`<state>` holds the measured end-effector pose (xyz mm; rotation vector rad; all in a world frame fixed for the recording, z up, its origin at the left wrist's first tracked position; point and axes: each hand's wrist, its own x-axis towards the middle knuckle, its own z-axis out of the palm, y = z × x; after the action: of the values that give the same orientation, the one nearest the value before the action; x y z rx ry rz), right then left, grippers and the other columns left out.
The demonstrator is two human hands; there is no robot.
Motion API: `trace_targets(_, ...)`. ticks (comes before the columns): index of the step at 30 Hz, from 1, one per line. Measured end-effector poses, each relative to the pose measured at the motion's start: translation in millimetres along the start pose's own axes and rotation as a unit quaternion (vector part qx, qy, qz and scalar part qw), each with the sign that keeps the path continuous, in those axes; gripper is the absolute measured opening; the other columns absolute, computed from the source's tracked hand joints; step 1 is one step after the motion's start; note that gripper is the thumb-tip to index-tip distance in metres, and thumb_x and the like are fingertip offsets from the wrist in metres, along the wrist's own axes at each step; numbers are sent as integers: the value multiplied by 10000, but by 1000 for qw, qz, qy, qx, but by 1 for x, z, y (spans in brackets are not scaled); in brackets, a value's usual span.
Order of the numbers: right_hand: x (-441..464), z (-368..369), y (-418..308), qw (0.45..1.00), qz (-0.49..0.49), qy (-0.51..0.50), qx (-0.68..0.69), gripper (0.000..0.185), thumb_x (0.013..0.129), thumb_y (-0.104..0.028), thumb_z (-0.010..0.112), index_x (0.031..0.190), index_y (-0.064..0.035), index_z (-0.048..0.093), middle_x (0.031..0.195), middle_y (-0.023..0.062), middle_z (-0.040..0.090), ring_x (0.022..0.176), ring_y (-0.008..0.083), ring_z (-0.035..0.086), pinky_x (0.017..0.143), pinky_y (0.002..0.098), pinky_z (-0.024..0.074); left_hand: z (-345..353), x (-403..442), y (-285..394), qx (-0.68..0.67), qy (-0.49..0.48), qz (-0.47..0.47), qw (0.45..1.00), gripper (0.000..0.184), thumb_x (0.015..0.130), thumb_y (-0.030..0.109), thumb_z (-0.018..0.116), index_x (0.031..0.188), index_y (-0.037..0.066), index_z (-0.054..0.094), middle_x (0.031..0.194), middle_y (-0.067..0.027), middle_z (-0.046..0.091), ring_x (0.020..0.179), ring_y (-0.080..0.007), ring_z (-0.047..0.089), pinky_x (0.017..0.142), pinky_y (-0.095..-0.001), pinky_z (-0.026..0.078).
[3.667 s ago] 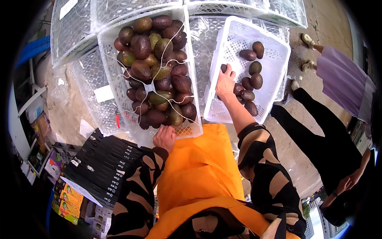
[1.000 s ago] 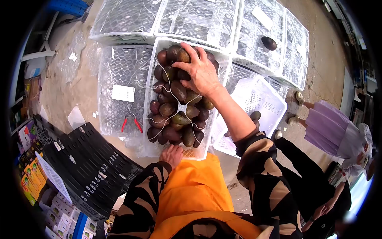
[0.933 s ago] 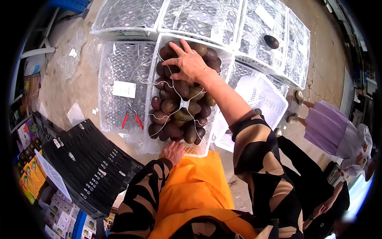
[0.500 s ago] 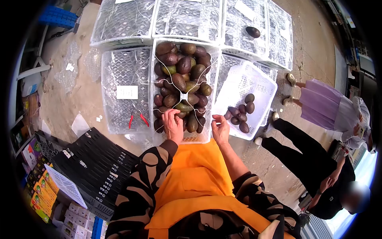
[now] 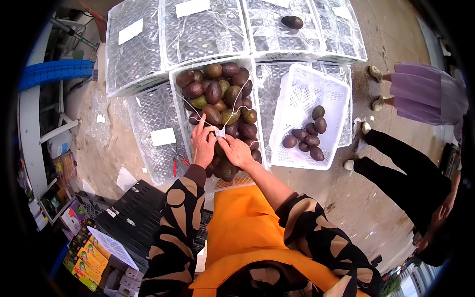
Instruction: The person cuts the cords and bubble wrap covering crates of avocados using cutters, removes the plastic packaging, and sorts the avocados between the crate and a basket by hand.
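A white crate (image 5: 176, 90) in front of me is heaped with dark green and purple-brown avocados (image 5: 213, 92). White elastic cords (image 5: 241, 90) stretch over the fruit and meet at a small square white clip (image 5: 220, 132). My left hand (image 5: 201, 146) rests left of the clip, fingers extended over the avocados and the thumb side close to the clip. From the right, my right hand (image 5: 237, 151) has its fingertips closed at the clip's lower edge. Both hands hide part of the fruit below.
A white basket (image 5: 341, 106) holding several loose avocados (image 5: 311, 136) stands at the right. Wrap-covered crates (image 5: 203, 37) line the back, one bearing a single avocado (image 5: 292, 22). Red-handled pliers (image 5: 180, 163) lie at left, near black crates (image 5: 131, 213). Two people stand at right.
My hands have moved from the crate's near end and right rim to the clip at the middle. The clip and cords sit nearer me, and the view has shifted.
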<state>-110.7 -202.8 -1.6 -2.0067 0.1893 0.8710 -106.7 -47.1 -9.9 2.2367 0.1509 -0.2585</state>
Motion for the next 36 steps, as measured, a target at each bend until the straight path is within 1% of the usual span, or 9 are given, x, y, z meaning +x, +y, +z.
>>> trace_targets(10,48,1,1,950,66,-4,305,430,909,-324,654,1145,35,667,942,80,717,813,138,663,767,287,538,-40,-16,-31,317,-87,230,916,187,858,242,692,909,112,567,1227,-6,613,1217,-294,471,1022,-500,268)
trace_targets(14,55,3,1,952,89,-20,293,408,902,-383,655,1041,-3,707,914,57,726,812,117,668,726,267,530,-68,-77,-55,298,-76,117,944,349,845,176,694,1165,141,557,1173,-14,600,1305,-267,440,1035,-475,274)
trace_targets(20,63,7,0,924,173,-127,316,376,896,-447,678,999,-87,698,922,33,752,775,123,707,690,241,516,-24,-74,-58,109,219,-97,965,547,836,89,684,1308,28,415,1318,-187,424,1243,-343,436,1019,-485,328)
trace_targets(23,73,10,10,919,175,-130,329,335,908,-398,665,1045,-95,704,960,61,752,785,127,718,694,237,534,-8,-129,-69,-114,136,-283,943,597,839,28,652,1349,-30,346,1286,-221,403,1138,-337,501,992,-414,425)
trace_targets(24,74,9,8,919,167,-131,331,323,911,-385,661,1053,-99,706,967,67,751,788,127,719,698,236,537,7,-160,-104,2,108,-204,973,572,867,45,627,1377,-22,377,1308,-222,491,1193,-335,532,973,-398,461)
trace_targets(26,78,5,-4,892,154,-190,380,318,935,-364,610,1046,-81,705,952,102,750,765,185,727,673,246,555,-9,-159,-82,-85,23,-344,935,499,923,111,572,1399,17,458,1262,-234,615,1191,-349,596,995,-414,450)
trace_targets(28,84,-1,-5,837,195,-239,451,381,943,-410,574,961,-49,698,841,94,734,672,181,710,600,244,550,7,-151,-110,-36,57,-267,961,512,920,129,565,1412,41,454,1234,-251,619,1133,-392,615,963,-436,464)
trace_targets(30,61,6,-22,895,181,-104,395,419,967,-393,538,762,-49,662,592,38,601,493,156,601,503,268,503,18,-139,-140,-86,60,-247,963,523,898,120,563,1409,57,471,1198,-256,637,1095,-417,624,929,-449,479)
trace_targets(36,15,2,-60,903,133,82,400,445,1006,-314,497,729,5,637,563,45,551,447,149,505,469,295,414,-15,-144,-83,6,21,-247,969,554,797,52,540,1351,61,555,1081,-292,664,1006,-465,635,868,-503,489)
